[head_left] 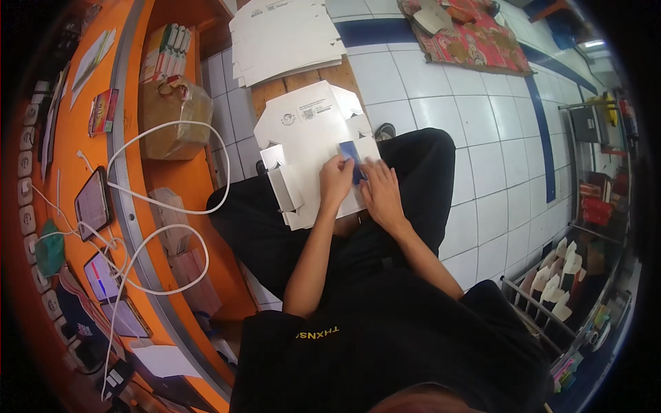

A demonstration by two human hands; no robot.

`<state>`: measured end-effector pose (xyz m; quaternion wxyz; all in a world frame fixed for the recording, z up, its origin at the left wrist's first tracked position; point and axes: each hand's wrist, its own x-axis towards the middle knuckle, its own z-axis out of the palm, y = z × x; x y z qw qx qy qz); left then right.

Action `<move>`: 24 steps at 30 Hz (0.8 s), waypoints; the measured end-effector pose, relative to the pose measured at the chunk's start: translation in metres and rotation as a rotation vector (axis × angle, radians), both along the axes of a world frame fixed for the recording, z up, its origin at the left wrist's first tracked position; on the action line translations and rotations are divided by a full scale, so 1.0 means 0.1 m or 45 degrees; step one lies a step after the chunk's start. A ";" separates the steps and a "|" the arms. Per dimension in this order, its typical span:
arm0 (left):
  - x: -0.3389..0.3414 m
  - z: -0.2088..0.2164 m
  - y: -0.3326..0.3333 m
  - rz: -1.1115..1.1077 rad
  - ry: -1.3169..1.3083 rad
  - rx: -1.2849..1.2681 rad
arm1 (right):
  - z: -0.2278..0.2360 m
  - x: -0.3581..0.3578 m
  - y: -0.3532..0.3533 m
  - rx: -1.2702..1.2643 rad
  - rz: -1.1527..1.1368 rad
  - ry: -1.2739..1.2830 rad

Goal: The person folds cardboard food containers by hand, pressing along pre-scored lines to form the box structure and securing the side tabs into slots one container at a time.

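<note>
Head view: a seated person in black clothing, both forearms reaching forward over a white blank (303, 141).
Blank: card, cut with slots and flaps, lying over the lap, its far part above the wooden bench (275, 89); printing at the far end; left flap (283, 187) standing up from the sheet.
Blue strip (349, 150): on the blank, right of its middle, between the two hands; its near part covered by fingers.
Left hand (336, 177): fingers bunched together at the strip's left side; whether they grip it cannot be told.
Right hand (381, 187): fingers extended and slightly apart, slightly blurred, over the blank just right of the strip.
Stack (284, 43): more white blanks, piled on the bench beyond the one in work.
Counter (72, 146): orange, at left; carries a tablet (93, 204), two phones (102, 277) and a small red box (103, 112).
Cable (228, 172): white, looping past the counter's edge.
Carton (175, 120): brown, taped, on the shelf beneath the counter.
Floor (441, 120): pale tiles with blue bands; red patterned mat (475, 49) at the far side.
Rack (543, 311): metal, at right, holding cards and packets.
</note>
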<state>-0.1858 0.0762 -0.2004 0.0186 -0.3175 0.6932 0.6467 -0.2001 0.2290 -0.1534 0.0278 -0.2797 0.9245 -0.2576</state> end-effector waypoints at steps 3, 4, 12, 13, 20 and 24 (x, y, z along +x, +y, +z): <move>0.03 -0.11 -0.15 0.184 0.024 0.441 | 0.08 0.03 0.08 -0.248 -0.290 -0.069; 0.01 -0.01 -0.11 0.209 0.023 0.567 | 0.07 0.03 0.22 -0.250 -0.398 -0.161; 0.05 0.26 0.04 0.232 0.202 0.637 | 0.04 0.10 0.15 -0.634 -0.295 -0.273; 0.05 0.26 0.10 0.218 0.205 0.638 | 0.11 0.09 0.11 -0.615 -0.196 -0.131; 0.19 0.17 0.34 -0.062 0.117 0.116 | -0.04 0.03 -0.01 -0.557 -0.407 -0.389; 0.26 0.37 0.16 -0.154 0.135 0.102 | -0.12 -0.07 -0.09 -0.415 -0.396 -0.300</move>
